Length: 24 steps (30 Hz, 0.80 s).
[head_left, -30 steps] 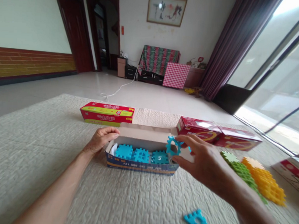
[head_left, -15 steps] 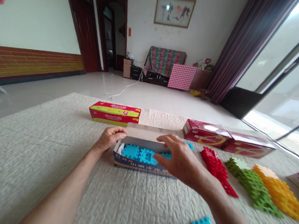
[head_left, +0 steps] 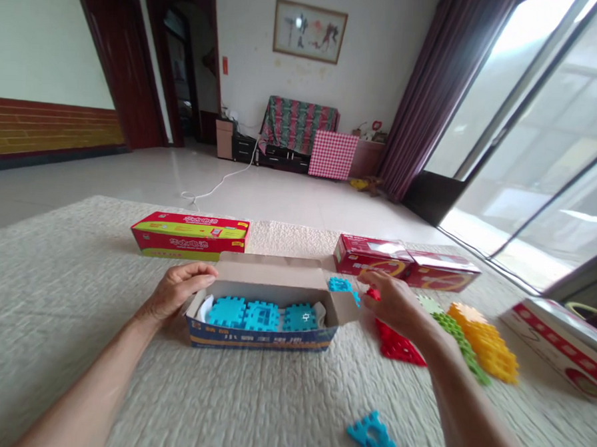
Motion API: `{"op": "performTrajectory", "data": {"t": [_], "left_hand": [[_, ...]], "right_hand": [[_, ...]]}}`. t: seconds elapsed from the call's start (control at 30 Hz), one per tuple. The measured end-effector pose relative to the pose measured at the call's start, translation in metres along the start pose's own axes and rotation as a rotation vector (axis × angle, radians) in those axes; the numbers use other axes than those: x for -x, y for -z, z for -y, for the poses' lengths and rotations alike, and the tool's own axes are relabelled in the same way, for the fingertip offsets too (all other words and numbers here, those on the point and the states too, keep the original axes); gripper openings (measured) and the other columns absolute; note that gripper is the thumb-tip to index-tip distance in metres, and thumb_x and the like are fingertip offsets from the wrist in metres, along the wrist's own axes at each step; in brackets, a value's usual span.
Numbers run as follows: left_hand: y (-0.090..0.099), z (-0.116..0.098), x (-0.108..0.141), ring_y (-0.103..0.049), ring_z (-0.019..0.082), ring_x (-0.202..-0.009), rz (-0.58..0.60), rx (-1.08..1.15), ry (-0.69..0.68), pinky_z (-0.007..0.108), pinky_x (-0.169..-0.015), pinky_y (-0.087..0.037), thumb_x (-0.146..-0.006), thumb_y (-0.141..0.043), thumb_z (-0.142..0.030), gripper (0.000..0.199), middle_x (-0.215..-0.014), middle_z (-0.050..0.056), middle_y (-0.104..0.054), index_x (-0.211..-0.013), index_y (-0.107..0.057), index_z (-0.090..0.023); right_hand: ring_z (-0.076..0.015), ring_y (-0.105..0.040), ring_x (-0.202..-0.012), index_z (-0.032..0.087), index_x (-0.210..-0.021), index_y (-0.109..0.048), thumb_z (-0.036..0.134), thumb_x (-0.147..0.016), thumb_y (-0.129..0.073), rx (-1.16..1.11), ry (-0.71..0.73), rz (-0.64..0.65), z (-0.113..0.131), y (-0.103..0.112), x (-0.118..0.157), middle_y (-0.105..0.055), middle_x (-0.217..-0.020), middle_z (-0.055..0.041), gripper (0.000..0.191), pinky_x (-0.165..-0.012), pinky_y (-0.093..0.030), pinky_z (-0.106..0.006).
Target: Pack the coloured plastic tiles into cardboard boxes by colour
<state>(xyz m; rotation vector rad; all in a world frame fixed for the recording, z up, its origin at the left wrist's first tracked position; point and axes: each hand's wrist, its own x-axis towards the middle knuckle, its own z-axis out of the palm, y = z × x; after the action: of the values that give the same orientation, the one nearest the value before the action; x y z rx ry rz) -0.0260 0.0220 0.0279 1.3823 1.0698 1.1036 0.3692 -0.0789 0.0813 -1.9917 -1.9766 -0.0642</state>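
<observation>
An open blue cardboard box point(head_left: 260, 335) lies on a beige quilted cover point(head_left: 49, 290) with several blue interlocking tiles point(head_left: 246, 312) inside it. My left hand point(head_left: 175, 294) grips the box's left end, thumb over the rim. My right hand point(head_left: 394, 302) is just right of the box's open end flap, above a pile of red tiles point(head_left: 397, 345). Its bent fingertips reach a loose blue tile point(head_left: 339, 284) lying behind the flap. Whether they have closed on that tile is unclear.
Green tiles point(head_left: 456, 328) and yellow tiles point(head_left: 487, 343) lie in rows to the right. More blue tiles point(head_left: 374, 444) sit near the front edge. A red-and-yellow box point(head_left: 190, 233) and two red boxes point(head_left: 407, 259) lie behind; another box point(head_left: 557, 337) is far right.
My right hand carried a blue tile over the box, laid it among the others, then moved out to the right of the flap. My left hand stayed on the box's end.
</observation>
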Motion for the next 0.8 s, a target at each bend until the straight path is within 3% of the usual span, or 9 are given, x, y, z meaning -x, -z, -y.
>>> {"op": "performTrajectory", "data": {"t": [0.1, 0.33, 0.5, 0.8], "left_hand": [[0.001, 0.001, 0.0, -0.053, 0.01, -0.051, -0.001, 0.013, 0.02, 0.02, -0.048, -0.041, -0.062, -0.073, -0.036, 0.024, -0.064, -0.004, -0.064, -0.078, -0.067, -0.019], [0.002, 0.0, -0.001, -0.054, 0.011, -0.05, -0.011, -0.008, 0.032, 0.02, -0.046, -0.041, -0.062, -0.073, -0.037, 0.026, -0.064, -0.003, -0.063, -0.079, -0.066, -0.018], [0.001, 0.0, -0.001, -0.053, 0.011, -0.049, -0.016, -0.014, 0.018, 0.02, -0.045, -0.041, -0.062, -0.073, -0.037, 0.026, -0.064, -0.002, -0.064, -0.078, -0.066, -0.018], [0.0, -0.001, 0.001, -0.055, 0.011, -0.051, -0.02, 0.01, 0.026, 0.02, -0.047, -0.042, -0.061, -0.074, -0.035, 0.026, -0.066, -0.002, -0.064, -0.078, -0.067, -0.017]], "right_hand": [[-0.0219, -0.061, -0.089, 0.017, -0.107, -0.062, 0.014, -0.071, -0.054, 0.03, -0.009, 0.087, 0.006, -0.012, 0.002, -0.064, -0.102, -0.0119, 0.036, -0.075, -0.043, -0.032], [-0.0174, -0.057, -0.081, 0.017, -0.089, -0.058, 0.016, -0.074, -0.058, 0.031, -0.029, 0.18, 0.022, -0.018, 0.004, -0.057, -0.09, -0.0082, 0.015, -0.068, -0.039, -0.026], [-0.0161, -0.056, -0.081, 0.016, -0.085, -0.058, 0.015, -0.075, -0.057, 0.026, -0.023, 0.156, 0.018, -0.023, 0.004, -0.057, -0.087, -0.006, 0.01, -0.07, -0.037, -0.025], [-0.0111, -0.05, -0.054, 0.019, -0.063, -0.06, 0.012, -0.067, -0.06, 0.021, 0.038, 0.106, 0.02, -0.011, 0.011, -0.057, -0.057, 0.0001, 0.009, -0.053, -0.034, -0.024]]}}
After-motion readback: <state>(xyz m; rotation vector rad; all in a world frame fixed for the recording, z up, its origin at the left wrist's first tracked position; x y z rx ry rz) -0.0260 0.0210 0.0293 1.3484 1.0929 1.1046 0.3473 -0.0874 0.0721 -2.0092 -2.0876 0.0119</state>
